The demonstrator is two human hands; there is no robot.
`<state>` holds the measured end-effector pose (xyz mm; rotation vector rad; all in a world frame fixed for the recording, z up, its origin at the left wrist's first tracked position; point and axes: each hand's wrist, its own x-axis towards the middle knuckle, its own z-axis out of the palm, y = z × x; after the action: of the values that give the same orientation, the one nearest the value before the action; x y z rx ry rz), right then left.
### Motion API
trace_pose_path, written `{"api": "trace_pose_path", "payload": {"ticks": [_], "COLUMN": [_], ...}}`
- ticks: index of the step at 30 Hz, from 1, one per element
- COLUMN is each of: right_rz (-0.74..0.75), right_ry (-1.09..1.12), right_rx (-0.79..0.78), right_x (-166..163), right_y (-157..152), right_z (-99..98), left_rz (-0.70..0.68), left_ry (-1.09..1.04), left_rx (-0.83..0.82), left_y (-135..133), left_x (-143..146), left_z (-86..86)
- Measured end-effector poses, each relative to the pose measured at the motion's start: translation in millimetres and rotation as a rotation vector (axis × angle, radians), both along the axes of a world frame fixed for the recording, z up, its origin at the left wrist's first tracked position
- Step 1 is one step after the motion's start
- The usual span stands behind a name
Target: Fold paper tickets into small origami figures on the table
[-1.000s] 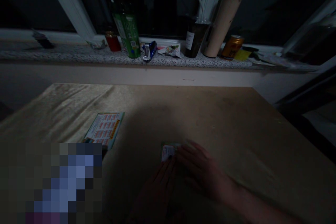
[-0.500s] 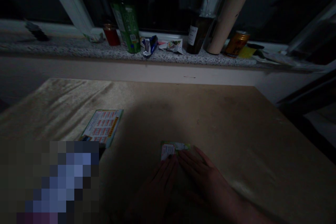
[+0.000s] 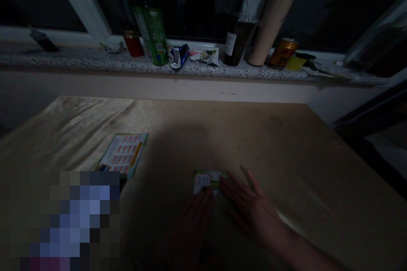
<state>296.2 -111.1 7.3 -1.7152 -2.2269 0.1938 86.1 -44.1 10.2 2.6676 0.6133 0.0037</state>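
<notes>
A small printed piece of paper (image 3: 200,178), green-edged with white text panels, lies on the table in front of me; it looks folded, but the dark hides the detail. My left hand (image 3: 193,216) rests with outstretched fingers on its lower edge, the fingertips covering part of it. On the paper's right end lie the fingertips of my right hand (image 3: 249,203), which is flat with the thumb and fingers apart. A larger printed sheet (image 3: 125,152) with rows of red print lies to the left, untouched.
Along the granite windowsill (image 3: 104,61) stand a green container (image 3: 155,34), a red jar (image 3: 133,44), a dark cup with a straw (image 3: 237,44), a tall beige cylinder (image 3: 275,21) and an orange can (image 3: 284,54). Crumpled wrappers (image 3: 208,56) lie among them. Pixelation masks the lower left.
My right hand has slid slightly right along the paper, its fingers spreading and baring more of the middle. My left hand stays nearly in place on the paper.
</notes>
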Motion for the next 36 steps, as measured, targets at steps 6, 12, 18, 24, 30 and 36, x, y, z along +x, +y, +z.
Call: {"api": "trace_pose_path", "payload": {"ticks": [6, 12, 18, 24, 30, 36], "right_rz": [-0.049, -0.074, -0.113, -0.117, 0.022, 0.012], "right_ry": [-0.097, -0.117, -0.162, -0.145, -0.078, 0.006], "right_rx": [0.037, 0.008, 0.04, 0.09, 0.052, 0.032], "right_x": [2.8, 1.6, 0.4, -0.8, 0.7, -4.4], "right_y": [-0.5, -2.2, -1.5, -0.5, 1.0, 2.8], "right_z": [-5.0, -5.7, -5.3, -5.6, -5.4, -4.0], "left_rz": [0.015, 0.008, -0.013, -0.011, 0.003, 0.022], "left_ry": [0.0, -0.046, -0.062, -0.061, -0.063, -0.039], "left_rx": [-0.001, 0.03, 0.046, 0.059, 0.074, 0.07], "left_y": [-1.5, -0.7, -0.1, -0.3, -1.7, -2.8], "left_x": [0.3, -1.9, -2.6, -3.4, -1.5, 0.3], "left_z": [0.9, -0.2, -7.5, -9.1, -4.4, -0.8]}}
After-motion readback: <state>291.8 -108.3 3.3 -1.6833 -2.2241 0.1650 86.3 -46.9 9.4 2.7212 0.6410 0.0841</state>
